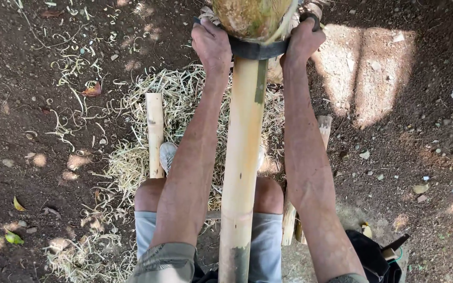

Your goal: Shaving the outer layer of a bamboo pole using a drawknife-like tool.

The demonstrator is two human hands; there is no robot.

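— Where, the bamboo pole (242, 157)?

— Down the middle of the frame, from the lap at the bottom edge up to a stump-like block (250, 15) at top centre.

— And the blade?

— Dark curved blade (255, 50) lying across the pole, just under the block. Left hand (212, 47) closed on its left end, right hand (302, 41) closed on the handle (310, 20) at upper right.

— Advice for a clean pull?

— Probably best: equal pressure on both sides, blade square to the pole, shallow angle, long even strokes toward the knees.

— Anything nearby?

— Pale shavings (179, 94) left of centre, a short cut stick (154, 133) among them, dirt ground (38, 136) all around.
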